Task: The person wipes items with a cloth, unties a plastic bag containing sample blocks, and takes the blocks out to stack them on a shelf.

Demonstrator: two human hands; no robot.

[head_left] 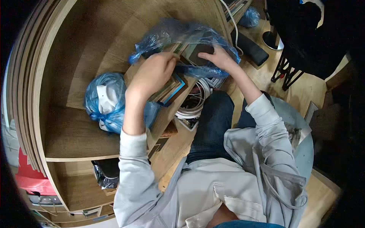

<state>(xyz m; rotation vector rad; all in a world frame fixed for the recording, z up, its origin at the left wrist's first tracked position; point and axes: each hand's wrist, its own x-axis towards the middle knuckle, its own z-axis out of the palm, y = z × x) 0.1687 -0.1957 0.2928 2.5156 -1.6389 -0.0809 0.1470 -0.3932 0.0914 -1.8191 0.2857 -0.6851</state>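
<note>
A thin blue plastic bag [167, 34] lies spread open at the shelf's edge, and I see through its opening. My left hand [152, 74] is at the bag's left side, fingers curled together; what they pinch, if anything, is hidden. My right hand [220, 59] reaches into the right side of the opening, its thumb apart from the fingers, beside a dark flat object [201, 53]. Some of its fingers are covered by the bag. Below my left hand stands a row of books [169, 91], one with a bright blue edge.
Left of my left forearm, a tied blue bag [104, 100] with white items rests on the wooden shelf [72, 144]. Coiled white cable [194, 102] lies by my knees. A black cylinder [251, 49] and a black folding frame [285, 70] are at the right.
</note>
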